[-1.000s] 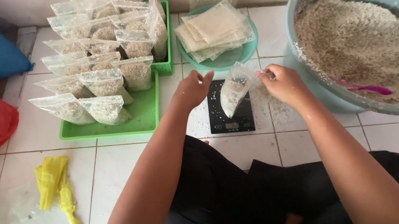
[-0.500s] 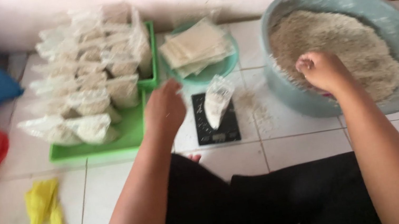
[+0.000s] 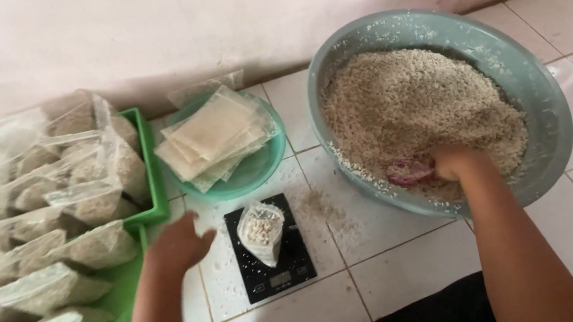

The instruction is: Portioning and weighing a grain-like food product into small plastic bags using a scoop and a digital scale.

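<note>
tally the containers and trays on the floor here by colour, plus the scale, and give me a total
Green trays: 2
Green shallow bowl, holding flat empty bags: 1
Grey-blue basin, full of grain, right hand in it: 1
Black scale, one small bag on it: 1
Total: 5

A single head-worn camera looks steeply down, close over the tiled floor (image 3: 396, 274), toward the wall (image 3: 203, 21).

Left hand (image 3: 179, 245): hovering palm down, fingers loosely spread, forearm extending forward.
Right hand (image 3: 455, 159): reaching forward, fingers curling closed, arm extending straight.
</note>
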